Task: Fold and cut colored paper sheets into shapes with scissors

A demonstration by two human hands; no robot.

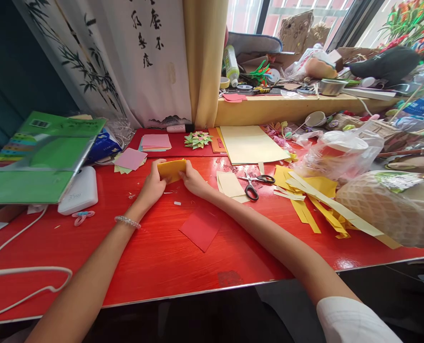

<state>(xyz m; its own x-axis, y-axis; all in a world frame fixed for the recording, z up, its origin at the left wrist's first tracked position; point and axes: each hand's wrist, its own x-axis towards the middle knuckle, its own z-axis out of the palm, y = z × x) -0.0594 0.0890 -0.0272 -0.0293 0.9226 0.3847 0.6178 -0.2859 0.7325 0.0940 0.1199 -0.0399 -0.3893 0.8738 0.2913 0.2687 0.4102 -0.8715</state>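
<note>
Both hands hold a small stack of yellow paper point(172, 170) just above the red table. My left hand point(156, 183) grips its left edge, thumb in front. On the right edge, my right hand point(193, 179) pinches it the same way. How many sheets are in the stack I cannot tell. A red paper square point(200, 228) lies on the table below the hands. To the right are pale yellow paper pieces point(229, 185) and black-handled scissors point(253, 183) with their blades apart. Behind the hands sits a folded green and pink paper ornament point(198, 139).
Yellow paper strips point(306, 205) lie right of the scissors, beside a net-wrapped bundle point(394, 205). Pink paper squares point(156, 142) and cream sheets point(254, 143) are at the back. A white power bank point(79, 190), a green packet point(36, 162) and a white cable point(25, 272) occupy the left.
</note>
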